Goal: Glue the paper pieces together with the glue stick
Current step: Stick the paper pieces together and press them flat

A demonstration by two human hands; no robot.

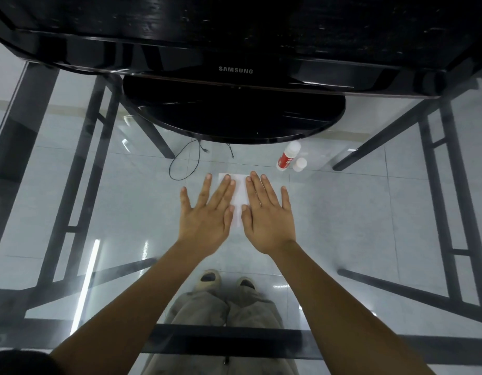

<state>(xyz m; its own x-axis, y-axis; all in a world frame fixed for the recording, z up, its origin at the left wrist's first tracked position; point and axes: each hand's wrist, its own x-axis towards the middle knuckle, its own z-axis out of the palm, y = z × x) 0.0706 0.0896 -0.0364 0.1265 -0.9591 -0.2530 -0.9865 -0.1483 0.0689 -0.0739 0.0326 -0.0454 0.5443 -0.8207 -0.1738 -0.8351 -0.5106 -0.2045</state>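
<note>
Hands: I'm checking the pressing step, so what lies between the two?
In the head view, white paper shows between the left hand and right hand, both resting flat on it.

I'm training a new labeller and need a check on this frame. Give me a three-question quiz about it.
1. True or false: the left hand grips the glue stick.
2. Where is the cap? A: on the glue stick. B: off, standing right beside it. C: out of view.
3. Fill in: the left hand and the right hand lie open and flat on the ____.

Key: 1 false, since the glue stick stands apart from both hands. 2 B. 3 paper.
</note>
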